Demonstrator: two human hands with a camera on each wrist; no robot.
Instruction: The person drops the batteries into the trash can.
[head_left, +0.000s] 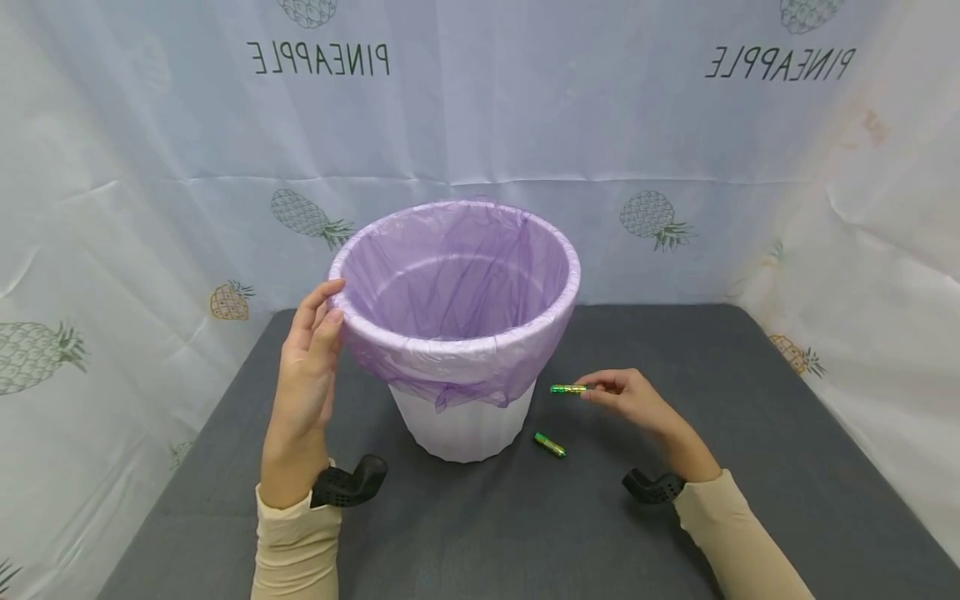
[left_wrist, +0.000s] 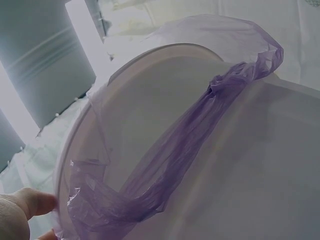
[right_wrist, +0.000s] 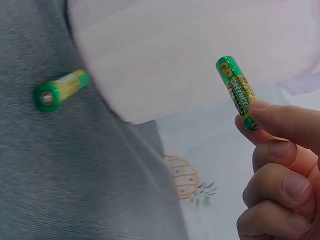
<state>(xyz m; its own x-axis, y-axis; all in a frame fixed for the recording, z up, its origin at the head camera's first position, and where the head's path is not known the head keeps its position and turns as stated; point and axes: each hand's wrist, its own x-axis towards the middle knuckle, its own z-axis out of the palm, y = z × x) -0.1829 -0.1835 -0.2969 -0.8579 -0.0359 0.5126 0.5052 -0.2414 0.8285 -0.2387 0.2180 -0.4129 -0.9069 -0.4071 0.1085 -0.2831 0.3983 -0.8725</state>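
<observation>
A white trash bin (head_left: 461,423) lined with a purple plastic bag (head_left: 480,379) stands on the dark table. My left hand (head_left: 303,367) grips the left side of its rim; in the left wrist view the thumb (left_wrist: 37,202) is at the bin's edge. To the right of the bin, my right hand (head_left: 633,400) pinches a green and gold battery (right_wrist: 237,92) by one end between thumb and index finger, above the table. Another green battery (head_left: 550,445) lies on the table near the bin's base, below and left of the right hand.
The dark grey cloth of the tabletop (head_left: 750,433) runs under everything. Pale curtains printed with pineapples (head_left: 525,108) hang behind and at both sides. A black wrist camera (head_left: 352,482) sticks out from the left wrist, another (head_left: 652,487) from the right.
</observation>
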